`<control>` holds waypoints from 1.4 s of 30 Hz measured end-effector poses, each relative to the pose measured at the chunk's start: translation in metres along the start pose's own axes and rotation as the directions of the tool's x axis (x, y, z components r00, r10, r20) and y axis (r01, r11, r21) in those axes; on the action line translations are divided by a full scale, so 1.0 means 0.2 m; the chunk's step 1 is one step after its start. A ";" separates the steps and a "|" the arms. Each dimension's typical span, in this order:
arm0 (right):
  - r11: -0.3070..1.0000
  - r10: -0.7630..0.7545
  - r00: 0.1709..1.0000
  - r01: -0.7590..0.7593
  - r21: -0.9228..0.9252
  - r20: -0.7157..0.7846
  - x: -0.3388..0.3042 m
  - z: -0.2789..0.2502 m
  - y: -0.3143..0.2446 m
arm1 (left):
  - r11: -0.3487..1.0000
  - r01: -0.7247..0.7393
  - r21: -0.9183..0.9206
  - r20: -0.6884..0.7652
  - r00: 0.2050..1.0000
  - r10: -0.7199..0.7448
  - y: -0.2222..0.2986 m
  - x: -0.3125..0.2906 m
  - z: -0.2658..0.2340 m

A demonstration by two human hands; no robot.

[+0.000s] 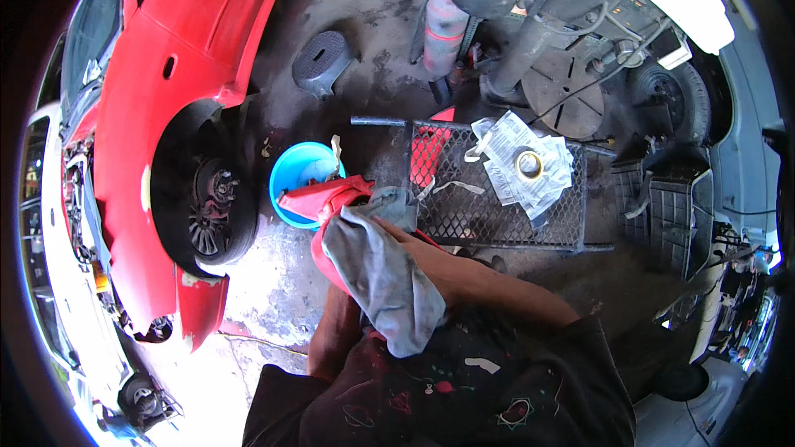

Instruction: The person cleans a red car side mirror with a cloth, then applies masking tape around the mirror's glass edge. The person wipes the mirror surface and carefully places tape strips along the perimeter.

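Right hand (431, 265) grasping grey rag (377, 269) (left hand hidden), red part (319, 199), stained concrete floor (364, 0)

A car repair workshop: on the left a red car (178, 58) stands with its wheel off, brake hub (217, 192) bare. The concrete floor (364, 0) is oil-stained. Far right, what looks like a drill press (546, 41) and a spare tyre (675, 99).

Left hand (352, 281) behind grey rag (377, 269)
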State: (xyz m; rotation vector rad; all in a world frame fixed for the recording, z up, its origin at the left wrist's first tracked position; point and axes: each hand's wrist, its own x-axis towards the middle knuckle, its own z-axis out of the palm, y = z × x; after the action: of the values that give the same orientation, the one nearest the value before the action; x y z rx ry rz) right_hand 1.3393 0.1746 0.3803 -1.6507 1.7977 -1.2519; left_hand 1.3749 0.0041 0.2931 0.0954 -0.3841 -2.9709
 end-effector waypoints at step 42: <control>0.677 0.728 0.624 -0.719 0.157 -0.284 -0.39 -0.23 -0.03 | 0.991 -0.086 -0.102 0.214 0.971 0.107 0.29 0.34 0.30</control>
State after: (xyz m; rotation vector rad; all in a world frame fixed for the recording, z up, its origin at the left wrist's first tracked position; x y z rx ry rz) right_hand 1.3250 0.2640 0.3881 -0.5342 2.2790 -1.1628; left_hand 1.3101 -0.0473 0.3633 -0.2553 -0.2674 -2.9035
